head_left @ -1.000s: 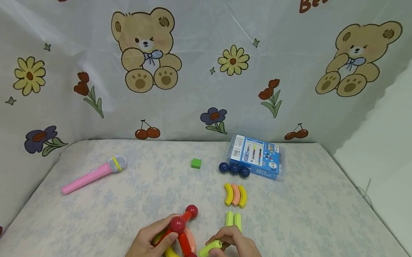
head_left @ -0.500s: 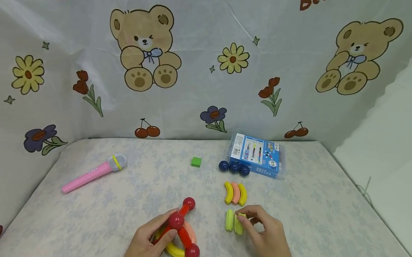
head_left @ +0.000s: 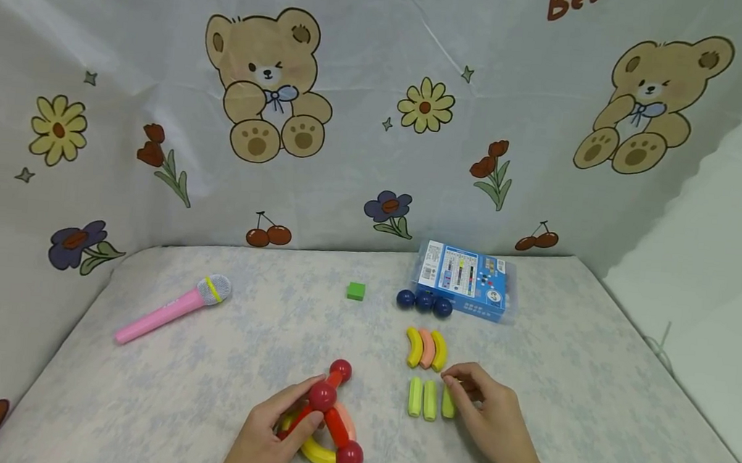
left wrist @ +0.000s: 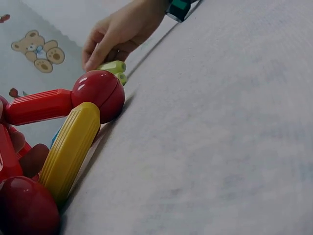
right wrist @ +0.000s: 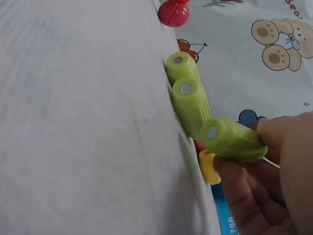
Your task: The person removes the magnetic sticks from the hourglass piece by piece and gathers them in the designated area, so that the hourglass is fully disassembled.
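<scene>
My left hand [head_left: 270, 427] grips a magnetic building-toy frame near its top red ball [head_left: 322, 396]. Red rods [head_left: 336, 428] slope down from that ball to other red balls, and a curved yellow rod [left wrist: 71, 152] joins two balls at the base. A curved pink rod [head_left: 346, 420] shows behind. My right hand [head_left: 490, 415] pinches a light green magnetic rod [right wrist: 232, 139] between thumb and fingers, at the right end of a row. Two more light green rods lie parallel to its left, one at the far left [head_left: 415, 397] and one in the middle [head_left: 429, 400].
Two curved yellow rods and a pink one [head_left: 426, 348] lie beyond the green row. Farther back are three dark blue balls [head_left: 424, 302], a blue box [head_left: 468, 279] and a green block [head_left: 356, 291]. A pink toy microphone [head_left: 171, 310] lies at the left.
My right hand has carried the light green rod from beside the frame, rightward and away, to the right end of the green row. My left hand keeps its grip on the frame.
</scene>
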`<action>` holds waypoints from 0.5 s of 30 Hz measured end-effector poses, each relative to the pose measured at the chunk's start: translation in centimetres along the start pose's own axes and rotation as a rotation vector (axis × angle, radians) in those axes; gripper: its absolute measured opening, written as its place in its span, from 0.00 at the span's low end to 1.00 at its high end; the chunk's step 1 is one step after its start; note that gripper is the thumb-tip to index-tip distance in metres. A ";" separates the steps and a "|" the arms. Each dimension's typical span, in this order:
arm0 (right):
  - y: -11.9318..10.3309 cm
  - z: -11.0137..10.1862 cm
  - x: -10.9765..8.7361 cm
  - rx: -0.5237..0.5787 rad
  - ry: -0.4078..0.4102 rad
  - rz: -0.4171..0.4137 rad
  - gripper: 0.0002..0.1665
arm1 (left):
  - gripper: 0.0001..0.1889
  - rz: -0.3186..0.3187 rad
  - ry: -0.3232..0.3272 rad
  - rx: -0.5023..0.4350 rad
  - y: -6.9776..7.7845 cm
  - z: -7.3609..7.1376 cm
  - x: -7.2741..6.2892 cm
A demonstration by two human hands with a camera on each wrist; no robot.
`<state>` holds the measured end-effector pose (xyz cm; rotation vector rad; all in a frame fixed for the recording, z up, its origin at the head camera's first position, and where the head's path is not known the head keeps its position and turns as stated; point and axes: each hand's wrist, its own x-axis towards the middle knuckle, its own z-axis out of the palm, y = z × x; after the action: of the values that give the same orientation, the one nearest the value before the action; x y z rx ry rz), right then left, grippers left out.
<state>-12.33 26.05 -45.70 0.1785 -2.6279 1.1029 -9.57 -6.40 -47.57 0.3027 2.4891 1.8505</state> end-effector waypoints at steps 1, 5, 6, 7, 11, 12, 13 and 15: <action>0.0 0.0 0.1 0.000 -0.021 0.029 0.04 | 0.26 -0.001 -0.003 0.000 0.0 0.0 0.0; 0.1 0.0 0.2 0.008 -0.110 0.099 0.07 | 0.26 -0.002 -0.008 0.009 -0.1 -0.1 0.1; 0.1 0.0 0.2 0.009 -0.133 0.101 0.09 | 0.26 -0.001 -0.009 0.013 -0.1 -0.1 0.1; 0.1 -0.1 0.2 0.009 -0.158 0.099 0.11 | 0.26 0.001 -0.009 0.016 -0.1 -0.1 0.1; 0.3 -0.7 0.1 -0.002 -0.267 0.040 0.26 | 0.25 0.000 -0.007 0.010 -0.1 -0.1 0.1; 0.4 -0.9 0.1 0.007 -0.295 0.022 0.30 | 0.25 0.000 -0.007 0.008 -0.1 -0.1 0.1; 0.5 -1.1 0.1 0.018 -0.322 0.004 0.34 | 0.25 -0.003 -0.007 0.002 -0.1 -0.1 0.1; 0.8 -1.4 0.1 0.044 -0.375 -0.037 0.38 | 0.25 -0.008 -0.009 -0.008 0.0 0.0 0.0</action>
<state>-12.33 27.61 -45.24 0.4847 -2.9086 1.2158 -9.61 -6.44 -47.56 0.2996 2.4730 1.8518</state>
